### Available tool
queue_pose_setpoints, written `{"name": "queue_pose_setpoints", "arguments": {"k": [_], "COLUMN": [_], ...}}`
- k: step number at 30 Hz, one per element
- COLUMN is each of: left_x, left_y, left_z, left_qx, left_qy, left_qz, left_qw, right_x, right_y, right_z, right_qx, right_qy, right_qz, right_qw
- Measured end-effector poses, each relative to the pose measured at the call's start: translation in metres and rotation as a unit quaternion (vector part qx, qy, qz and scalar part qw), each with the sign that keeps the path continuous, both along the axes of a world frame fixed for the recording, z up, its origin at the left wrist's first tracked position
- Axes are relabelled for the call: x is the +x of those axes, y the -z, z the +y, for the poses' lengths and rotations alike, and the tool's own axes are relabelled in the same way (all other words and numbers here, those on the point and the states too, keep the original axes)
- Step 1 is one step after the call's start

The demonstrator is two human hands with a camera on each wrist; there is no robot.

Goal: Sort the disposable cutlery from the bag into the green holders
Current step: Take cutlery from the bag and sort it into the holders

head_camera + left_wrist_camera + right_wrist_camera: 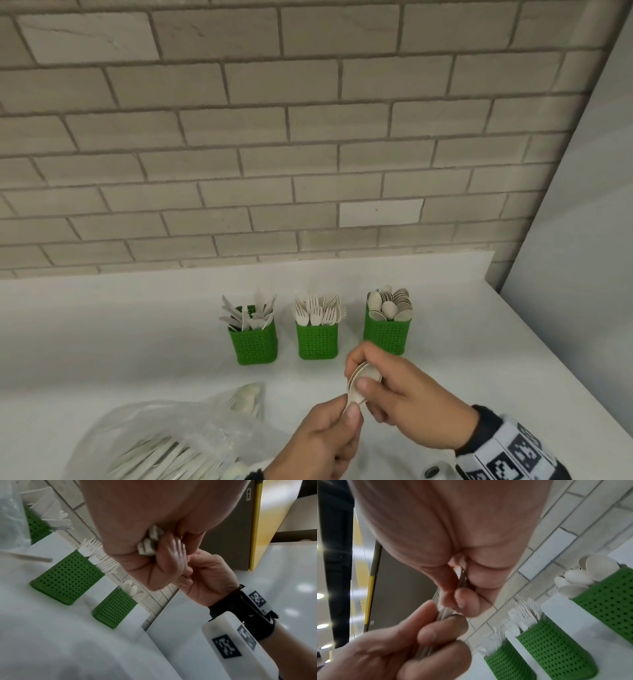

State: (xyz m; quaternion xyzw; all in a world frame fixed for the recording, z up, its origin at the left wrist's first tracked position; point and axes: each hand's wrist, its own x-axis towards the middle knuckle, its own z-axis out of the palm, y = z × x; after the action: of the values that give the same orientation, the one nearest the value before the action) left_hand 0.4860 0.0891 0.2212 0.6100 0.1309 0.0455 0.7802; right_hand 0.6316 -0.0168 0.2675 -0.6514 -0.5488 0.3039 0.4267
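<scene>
Three green perforated holders stand in a row near the wall: the knife holder (255, 339) on the left, the fork holder (317, 339) in the middle, the spoon holder (387, 334) on the right, each well filled. In front of the spoon holder both hands hold a nested stack of white spoons (370, 371) above the counter. My right hand (363, 383) pinches the bowls, thumb on top. My left hand (349, 409) grips the handles from below; their ends (149, 545) stick out of its fist. The clear plastic bag (164, 442), with more cutlery inside, lies at the lower left.
The white counter (102, 342) ends at a tiled wall (308, 154) behind the holders and at a white side panel (582, 240) on the right. A loose utensil (25, 557) lies on the counter left of the fork holder. A marker band wraps my right wrist (513, 448).
</scene>
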Motion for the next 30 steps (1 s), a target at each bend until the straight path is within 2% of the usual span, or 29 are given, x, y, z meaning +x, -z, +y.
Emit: {"name": "queue_pose_setpoints", "arguments": {"k": [2,5,9,12,15,21,27,30], "left_x": [0.006,0.019,0.022,0.011,-0.008,-0.044,-0.061,-0.064], "left_y": [0.004,0.006,0.001,0.002,0.007,0.017,-0.001,-0.009], "left_z": [0.006,0.017,0.042,0.061,0.067,0.064,0.062,0.064], "left_qx": [0.040,0.164,0.252,0.287,0.259,0.235,0.207,0.185], "left_qy": [0.018,-0.014,-0.136,-0.169,-0.187,-0.239,-0.291,-0.310], "left_qz": [0.009,0.005,0.000,0.004,0.007,-0.022,-0.117,-0.122], "left_qw": [0.999,0.986,0.958,0.943,0.948,0.942,0.927,0.925], "right_x": [0.006,0.029,0.084,0.119,0.141,0.154,0.157,0.164], "right_y": [-0.003,-0.013,-0.039,-0.049,-0.040,-0.014,-0.006,-0.012], "right_z": [0.001,0.007,0.017,0.028,0.041,0.060,0.066,0.070], "right_qx": [-0.001,0.026,0.081,0.075,0.046,-0.016,-0.044,-0.041], "right_qy": [0.024,0.100,0.248,0.300,0.302,0.241,0.189,0.189], "right_qz": [0.010,-0.044,-0.193,-0.268,-0.306,-0.352,-0.384,-0.396], "right_qw": [1.000,0.994,0.946,0.912,0.902,0.905,0.903,0.898]}}
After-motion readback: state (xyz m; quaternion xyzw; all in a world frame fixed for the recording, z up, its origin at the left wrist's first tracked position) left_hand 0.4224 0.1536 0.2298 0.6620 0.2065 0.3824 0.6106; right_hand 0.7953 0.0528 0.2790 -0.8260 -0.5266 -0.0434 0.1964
